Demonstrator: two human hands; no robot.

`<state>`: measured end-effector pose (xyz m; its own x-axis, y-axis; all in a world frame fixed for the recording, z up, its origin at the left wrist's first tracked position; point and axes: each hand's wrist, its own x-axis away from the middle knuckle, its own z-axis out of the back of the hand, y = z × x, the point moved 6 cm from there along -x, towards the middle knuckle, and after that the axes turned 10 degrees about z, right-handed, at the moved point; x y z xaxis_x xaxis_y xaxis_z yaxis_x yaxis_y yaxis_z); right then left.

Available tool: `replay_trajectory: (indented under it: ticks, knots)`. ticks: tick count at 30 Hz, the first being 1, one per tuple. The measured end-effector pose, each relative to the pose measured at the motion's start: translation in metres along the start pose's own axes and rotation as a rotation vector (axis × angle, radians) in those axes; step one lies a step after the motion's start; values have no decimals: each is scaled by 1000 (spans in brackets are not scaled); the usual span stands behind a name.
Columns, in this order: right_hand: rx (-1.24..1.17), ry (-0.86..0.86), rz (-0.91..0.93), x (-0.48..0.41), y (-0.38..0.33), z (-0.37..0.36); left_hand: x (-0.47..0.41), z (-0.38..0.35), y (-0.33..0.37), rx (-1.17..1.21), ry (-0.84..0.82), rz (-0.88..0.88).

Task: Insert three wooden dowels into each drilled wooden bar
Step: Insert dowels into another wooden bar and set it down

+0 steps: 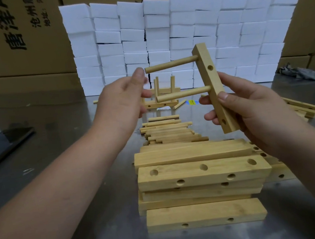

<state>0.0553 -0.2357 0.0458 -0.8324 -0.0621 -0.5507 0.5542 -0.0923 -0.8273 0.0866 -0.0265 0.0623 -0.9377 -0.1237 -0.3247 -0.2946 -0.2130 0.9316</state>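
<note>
In the upper right of centre of the head view, the right hand (252, 109) grips a drilled bar (209, 78) by its lower half, thumb on the near face and fingers curled behind. The bar is held in the air, nearly upright and leaning a little. Two dowels are seated in it and point toward the left of the frame: an upper dowel (170, 64) and a middle dowel (183, 94).

The left hand (119, 102), at centre frame, is relaxed and holds nothing I can see. Its thumb tip is just beside the free end of the upper dowel. The fingers are blurred.

Judgement: this bar is two-thirds done, with the third dowel not yet fitted. The remaining hole should lie low on the bar, where the right hand's fingers cover it.

The next move calls for the left hand to take one piece from the loose dowels (167, 132) lying at centre on the steel surface (80, 166). The right hand would need to shift its grip to expose the hole. A stack of undowelled bars (203, 173) waits at lower centre.
</note>
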Motion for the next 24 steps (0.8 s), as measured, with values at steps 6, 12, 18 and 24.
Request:
replay_trajectory:
  ticks: [6, 12, 18, 24]
  knots:
    - [16, -73, -8, 2, -1, -7, -1, 0, 2, -26, 7, -92]
    - [17, -129, -6, 4, -2, -7, 5, 0, 3, -87, 8, -168]
    - [41, -166, -34, 4, -1, -6, 2, -6, -6, -13, -65, -54]
    - [28, -33, -14, 1, 0, -2, -1, -8, -10, 103, -69, 3]
